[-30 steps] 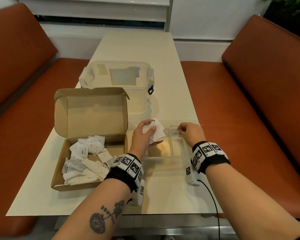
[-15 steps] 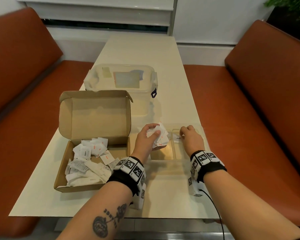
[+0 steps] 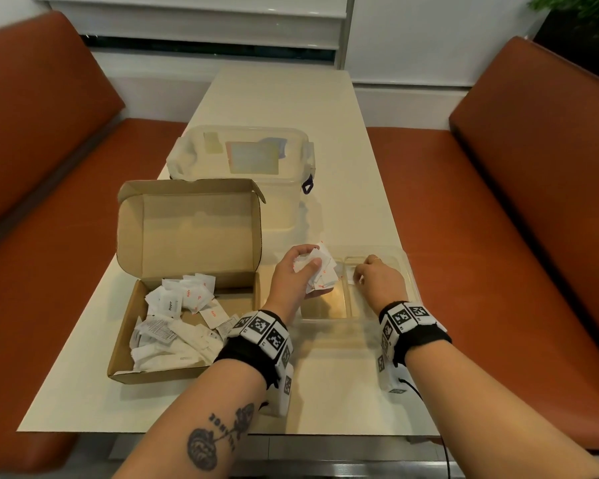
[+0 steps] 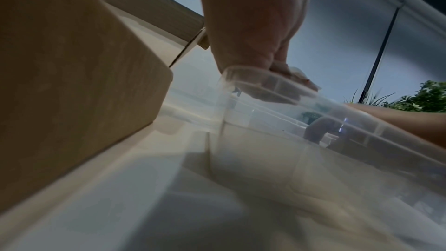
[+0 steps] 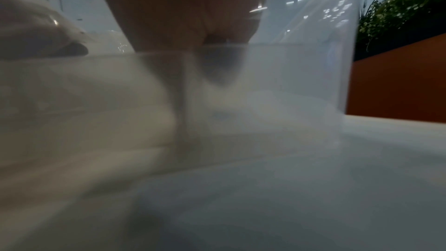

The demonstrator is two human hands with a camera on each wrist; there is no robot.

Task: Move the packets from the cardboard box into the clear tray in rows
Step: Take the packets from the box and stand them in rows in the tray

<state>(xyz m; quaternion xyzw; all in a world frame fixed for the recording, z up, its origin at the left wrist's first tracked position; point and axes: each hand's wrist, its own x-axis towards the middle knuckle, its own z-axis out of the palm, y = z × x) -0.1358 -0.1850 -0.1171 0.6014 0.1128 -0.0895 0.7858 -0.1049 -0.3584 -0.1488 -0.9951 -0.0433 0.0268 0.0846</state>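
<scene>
An open cardboard box (image 3: 184,369) on the left of the table holds several white packets (image 3: 184,302). To its right lies the clear tray (image 3: 410,271), split by a divider. My left hand (image 3: 296,276) hovers over the tray's left part and grips a bunch of packets (image 3: 322,274). My right hand (image 3: 377,280) reaches into the right compartment and its fingertips pinch a single white packet (image 3: 350,275) near the far end. In the left wrist view, my left hand (image 4: 253,26) is above the tray rim (image 4: 265,83). The right wrist view is blurred behind the tray wall (image 5: 289,83).
A clear lidded storage tub (image 3: 242,157) stands behind the cardboard box, whose lid (image 3: 187,229) stands upright. Brown bench seats (image 3: 498,236) flank the cream table (image 3: 325,392) on both sides. A cable runs off my right wrist at the table's near edge.
The head view has shifted a little. My left hand still grips the bunch. My right hand has sunk slightly into the tray with the single packet.
</scene>
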